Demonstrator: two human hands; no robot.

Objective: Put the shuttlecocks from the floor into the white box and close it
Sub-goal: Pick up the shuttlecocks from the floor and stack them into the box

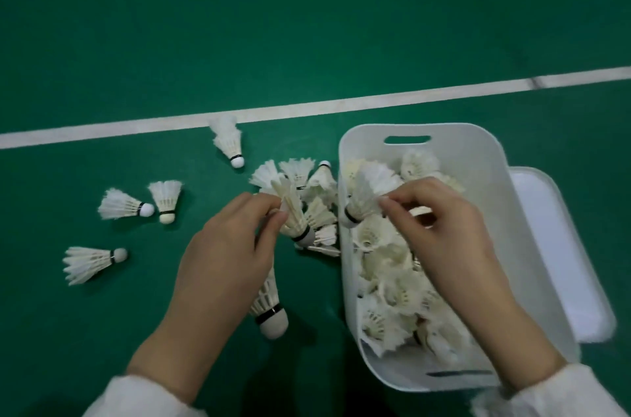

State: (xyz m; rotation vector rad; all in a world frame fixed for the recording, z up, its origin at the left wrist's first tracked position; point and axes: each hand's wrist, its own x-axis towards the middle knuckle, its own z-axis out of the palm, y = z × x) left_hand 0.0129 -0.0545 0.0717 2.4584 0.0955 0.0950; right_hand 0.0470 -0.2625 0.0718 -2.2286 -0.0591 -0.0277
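Observation:
The white box point(485, 157) stands open on the green floor at the right, holding several white feather shuttlecocks point(382, 283). My right hand point(440, 232) is over the box's left rim, pinching the feathers of one shuttlecock point(367, 193). My left hand point(228, 246) grips another shuttlecock point(295, 217) by its feathers, cork down, just left of the box. A heap of shuttlecocks point(307, 184) lies against the box's left wall. One more shuttlecock point(269, 310) lies partly under my left wrist.
The box's white lid point(560, 246) lies flat on the floor right of the box. Loose shuttlecocks lie at the left point(119, 205), point(167, 198), point(92, 261) and near a white court line point(228, 143). The court line point(307, 106) runs across behind them.

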